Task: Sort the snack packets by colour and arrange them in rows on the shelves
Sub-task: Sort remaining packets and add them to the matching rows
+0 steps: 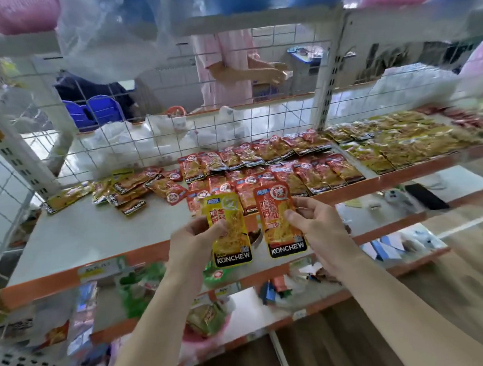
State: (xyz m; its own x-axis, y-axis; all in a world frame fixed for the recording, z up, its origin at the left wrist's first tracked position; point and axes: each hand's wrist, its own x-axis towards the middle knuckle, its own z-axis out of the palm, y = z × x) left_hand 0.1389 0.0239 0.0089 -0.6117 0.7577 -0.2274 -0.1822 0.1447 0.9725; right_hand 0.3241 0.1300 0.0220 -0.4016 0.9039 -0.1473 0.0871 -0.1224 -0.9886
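Note:
My left hand (194, 242) pinches a yellow snack packet (230, 234) by its left edge, upright in front of the shelf (82, 237). Beside it, my right hand (319, 229) grips an orange-red packet (279, 223) by its right edge. Both packets hang just before the shelf's orange front lip. On the shelf behind them, orange-red packets (264, 164) lie in overlapping rows at the middle. Yellow packets (396, 142) lie in rows on the right section. A loose mixed heap of yellow and orange packets (127, 189) sits at the left back.
A white wire grid (203, 134) backs the shelf, with white uprights (327, 87) either side. A person in pink stands behind it. Lower shelves (242, 304) hold assorted goods and a phone (426, 197). White plastic bags (125, 144) lie behind the grid.

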